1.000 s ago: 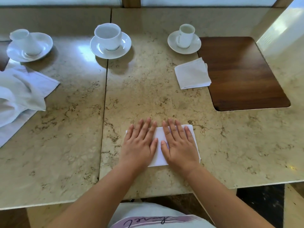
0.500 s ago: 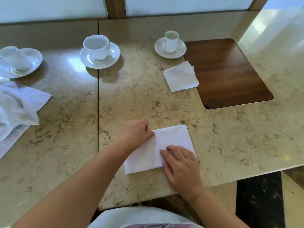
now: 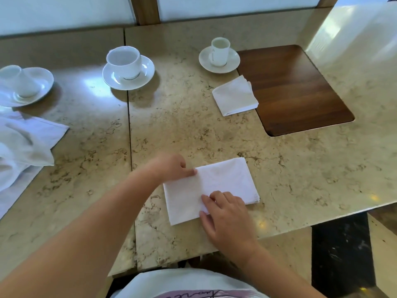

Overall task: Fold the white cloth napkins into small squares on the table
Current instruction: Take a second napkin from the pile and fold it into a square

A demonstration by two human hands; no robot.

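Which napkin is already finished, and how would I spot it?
Find the dark wooden inset in the marble table. The finished napkin lies at its left edge, below the smallest cup. Unlike the larger napkin under the hands, nobody touches it.

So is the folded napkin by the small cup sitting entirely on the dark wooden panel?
No, the folded napkin lies mostly on the marble table, with only its right edge overlapping the wooden panel.
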